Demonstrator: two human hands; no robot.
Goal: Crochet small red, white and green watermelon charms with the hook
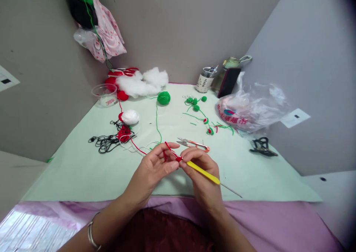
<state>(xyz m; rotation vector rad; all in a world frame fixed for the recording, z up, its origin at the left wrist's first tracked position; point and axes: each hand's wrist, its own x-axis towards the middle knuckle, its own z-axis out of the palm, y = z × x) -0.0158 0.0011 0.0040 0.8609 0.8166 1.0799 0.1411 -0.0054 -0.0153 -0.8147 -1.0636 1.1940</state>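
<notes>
Pinching: sm. red piece held btwn fingertips of both hands, over near part of worktop; stitches too small to tell.
L hand: thumb + fingertip nip red piece; other fingers part-spread, red yarn over raised index, prob. for tension.
R hand: thumb + fingers pinch yellow-handled hook nr its working end, pen-like, prob. for fine tip ctrl.
Thin metal rod: juts past R hand; can't tell if part of hook.
Snips: just beyond hands, prob. there for quick cuts.
Red bundle: off left, amid black yarn; red strand runs twd L hand, slack prob. so it feeds easily.
White ball: just behind red bundle.
Green ball: mid-back, strand twd hands.
Green bits: right of ctr, red-and-green pieces nearer.
Back: white stuffing left; pen cup, tilted phone, plastic bag right, prob. set back for elbow room.
</notes>
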